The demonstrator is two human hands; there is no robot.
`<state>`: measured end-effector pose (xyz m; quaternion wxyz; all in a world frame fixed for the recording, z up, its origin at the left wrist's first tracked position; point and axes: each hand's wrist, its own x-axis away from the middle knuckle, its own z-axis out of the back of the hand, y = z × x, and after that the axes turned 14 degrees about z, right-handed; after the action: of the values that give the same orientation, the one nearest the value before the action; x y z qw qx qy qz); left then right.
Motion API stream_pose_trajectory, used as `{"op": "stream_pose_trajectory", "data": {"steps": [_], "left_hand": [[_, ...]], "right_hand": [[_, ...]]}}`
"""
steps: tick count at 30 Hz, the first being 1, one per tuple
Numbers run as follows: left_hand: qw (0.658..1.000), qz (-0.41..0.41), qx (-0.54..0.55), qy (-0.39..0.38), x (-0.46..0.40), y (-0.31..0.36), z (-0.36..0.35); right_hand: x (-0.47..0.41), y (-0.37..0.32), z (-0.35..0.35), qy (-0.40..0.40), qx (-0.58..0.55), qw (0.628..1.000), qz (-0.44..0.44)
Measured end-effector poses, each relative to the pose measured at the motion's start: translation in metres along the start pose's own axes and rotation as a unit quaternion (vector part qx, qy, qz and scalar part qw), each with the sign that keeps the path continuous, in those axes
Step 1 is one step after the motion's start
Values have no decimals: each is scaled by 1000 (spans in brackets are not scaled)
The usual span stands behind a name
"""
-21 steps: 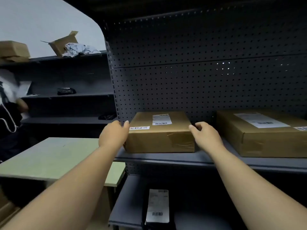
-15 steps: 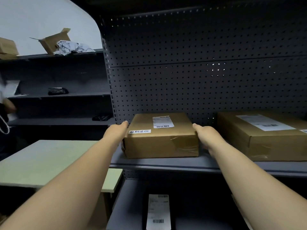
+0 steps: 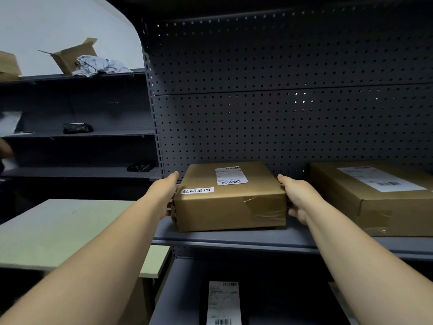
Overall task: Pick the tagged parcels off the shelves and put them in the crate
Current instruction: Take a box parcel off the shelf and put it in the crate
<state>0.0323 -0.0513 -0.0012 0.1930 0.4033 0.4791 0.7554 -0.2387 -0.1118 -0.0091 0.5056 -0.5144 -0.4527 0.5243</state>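
Observation:
A brown cardboard parcel (image 3: 225, 202) lies on the middle grey shelf (image 3: 234, 240). It carries a handwritten white tag (image 3: 197, 190) near its front left corner and a barcode label on top. My left hand (image 3: 167, 195) grips the parcel's left side, and my right hand (image 3: 296, 198) grips its right side with the thumb at the top edge. The parcel's base rests on the shelf. No crate is in view.
A larger brown box (image 3: 375, 198) with a printed label sits to the right on the same shelf. A dark parcel with a white label (image 3: 223, 303) lies on the shelf below. A pale green table (image 3: 58, 233) stands at the left. Farther shelves at the left hold small dark packets and an open box (image 3: 72, 55).
Both hands have gone from hovering at the parcel's front corners to clasping its left and right sides. The view has come closer and swung a little to the right.

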Motion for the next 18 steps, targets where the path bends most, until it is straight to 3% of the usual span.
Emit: {"op": "stream_pose_trajectory", "data": {"steps": [6, 13, 18], "left_hand": [[995, -37, 75, 62, 4, -11, 2], [967, -164, 162, 110, 31, -22, -1], [951, -208, 206, 97, 49, -24, -11]], "right_hand": [[5, 6, 1, 44, -22, 997, 56], [24, 17, 8, 101, -76, 981, 146], [34, 15, 21, 150, -107, 963, 195]]}}
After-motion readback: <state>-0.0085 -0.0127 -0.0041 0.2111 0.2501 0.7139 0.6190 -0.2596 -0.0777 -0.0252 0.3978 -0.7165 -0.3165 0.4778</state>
